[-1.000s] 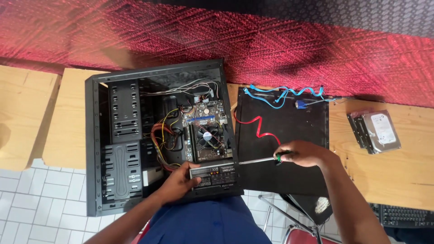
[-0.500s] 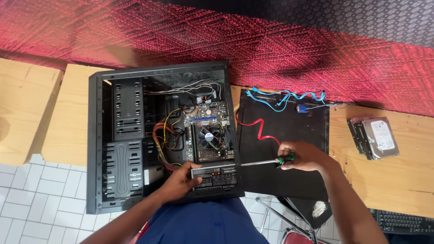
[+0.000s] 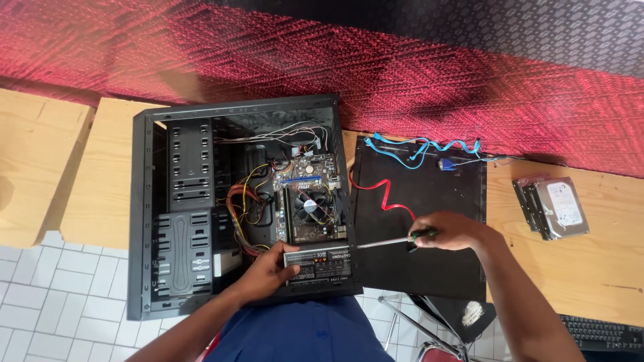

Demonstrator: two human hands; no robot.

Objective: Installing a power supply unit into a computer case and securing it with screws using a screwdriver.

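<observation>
Gripping a green-and-black-handled screwdriver [image 3: 389, 240], the right hand [image 3: 451, 231] is closed around the handle, and the slim metal shaft is held level, pointing toward nine o'clock at the rear edge of the case, where the tip meets the corner of the power supply [image 3: 320, 262]. A flat, sideways hold of this kind suits a screw set into the back wall rather than the floor of the case; the screw itself cannot be made out. The left hand [image 3: 267, 273] is laid over the near end of the power supply, fingers curled on its top edge, seemingly to steady the boxy grey metal unit against the push of the tool.

Outward from the grip, at twelve o'clock of the power supply, a motherboard [image 3: 310, 201] with a round cooler fan is seen, with yellow, red and black wire bundles trailing at ten o'clock. The black steel computer case [image 3: 144, 214] is laid on its side on a pale wooden table [image 3: 590, 268], open upward. At three o'clock a matte black side panel [image 3: 429, 268] lies flat, with a red cable [image 3: 386, 194] and blue cables [image 3: 429, 147] draped over it. Further at three o'clock two hard drives [image 3: 553, 208] are stacked.
</observation>
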